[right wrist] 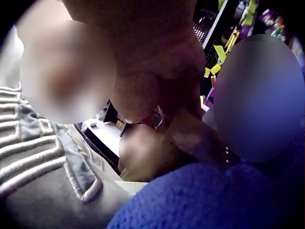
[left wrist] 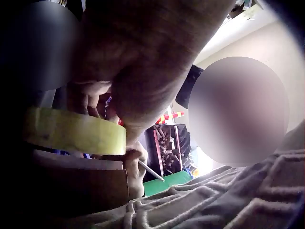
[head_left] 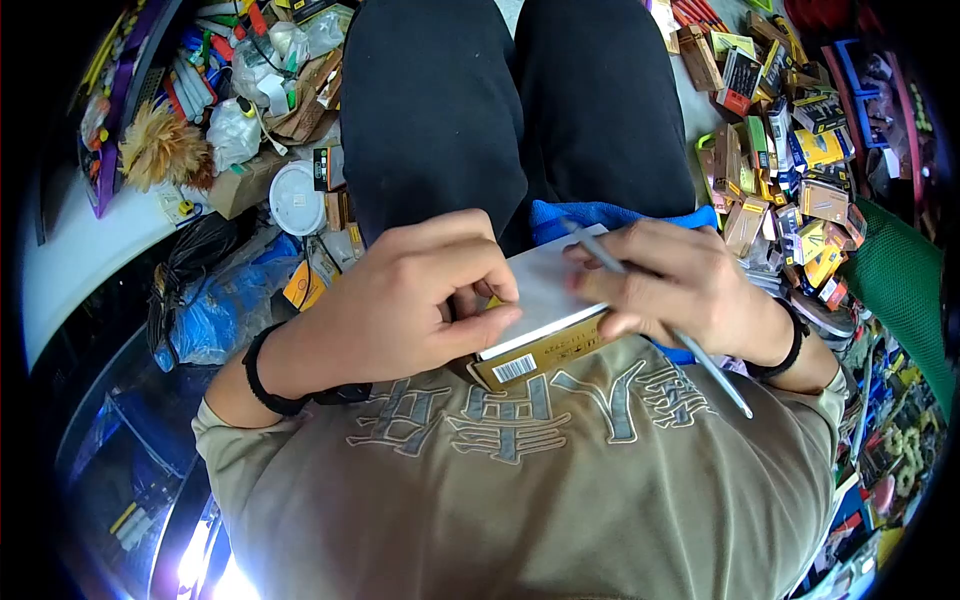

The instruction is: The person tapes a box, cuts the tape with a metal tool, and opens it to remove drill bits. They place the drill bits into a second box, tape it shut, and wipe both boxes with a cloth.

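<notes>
A gold-brown box (head_left: 545,352) with a barcode and a white top (head_left: 545,285) rests on the lap against the shirt. My left hand (head_left: 420,285), fingers curled, is over its left end and holds a roll of clear yellowish tape (left wrist: 76,132); in the head view the hand hides nearly all of the roll. From the right, my blurred right hand (head_left: 675,285) reaches over the white top with its fingertips. A slim grey pen (head_left: 705,362) is held between its fingers, slanting down across the hand toward the shirt. Blue cloth (head_left: 590,215) lies under the box.
Small product boxes (head_left: 745,180) are heaped on the right beside a green mesh (head_left: 900,280). To the left are bagged goods (head_left: 235,130), a white round lid (head_left: 298,198) and a blue plastic bundle (head_left: 215,310). Two dark-trousered legs (head_left: 430,110) extend ahead.
</notes>
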Tool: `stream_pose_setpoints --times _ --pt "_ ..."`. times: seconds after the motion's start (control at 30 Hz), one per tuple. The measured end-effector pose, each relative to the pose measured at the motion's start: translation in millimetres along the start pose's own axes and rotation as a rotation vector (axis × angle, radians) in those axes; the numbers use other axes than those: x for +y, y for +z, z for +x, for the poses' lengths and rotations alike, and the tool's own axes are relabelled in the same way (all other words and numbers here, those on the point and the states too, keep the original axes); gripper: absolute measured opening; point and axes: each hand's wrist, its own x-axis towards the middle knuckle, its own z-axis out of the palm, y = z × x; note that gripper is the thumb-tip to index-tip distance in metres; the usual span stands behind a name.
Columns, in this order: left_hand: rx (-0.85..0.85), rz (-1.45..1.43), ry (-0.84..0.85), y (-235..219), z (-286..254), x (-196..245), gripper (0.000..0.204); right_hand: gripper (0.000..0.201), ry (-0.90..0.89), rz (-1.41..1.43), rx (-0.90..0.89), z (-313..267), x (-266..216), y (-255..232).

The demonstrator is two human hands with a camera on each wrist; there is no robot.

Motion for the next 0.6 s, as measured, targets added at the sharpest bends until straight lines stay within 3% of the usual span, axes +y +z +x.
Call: stream_pose_setpoints --times 0.03,0.1,0.23,0.33,0.4,0.43,0.5,0.53,0.57,0.6 --pt "0.001 -0.001 -0.002 -0.4 0.1 0.9 0.011 0.027 -0.001 0.002 -0.001 1.8 1.1 0.8" --pt "0.0 0.011 -0.024 -0.5 0.1 1.8 0.01 0.031 -0.244 0.026 0.001 6.9 4.5 3.0" --pt "-0.005 -0.017 -0.033 6.1 2.2 0.7 0.01 0.023 -0.324 0.035 0.012 11.5 0.6 9.8" --pt "0.034 -0.046 -0.087 7.4 0.4 0.9 0.013 0.027 -0.249 0.023 -0.049 5.4 5.6 16.4" --pt "0.203 0.165 0.128 2.7 -1.9 -2.6 0.016 0.033 -0.192 -0.05 -0.111 4.8 8.4 14.5" --pt "0.202 0.167 0.131 -0.3 -3.6 -0.4 0.016 0.033 -0.192 -0.052 -0.11 3.7 9.8 12.6" --pt "0.278 0.16 0.013 -9.4 -4.1 9.3 0.018 0.036 -0.203 0.104 -0.01 1.6 12.9 7.7" --pt "0.335 0.12 -0.01 -9.4 -4.4 13.8 0.016 0.043 -0.224 0.155 0.121 -1.9 17.4 11.9" --pt "0.336 0.124 -0.006 -8.0 -3.5 15.5 0.016 0.056 -0.071 0.25 0.119 -15.6 16.9 8.2" --pt "0.398 0.052 0.074 -5.8 -2.6 17.3 0.015 0.059 0.004 0.104 0.109 -15.0 8.8 -6.0"
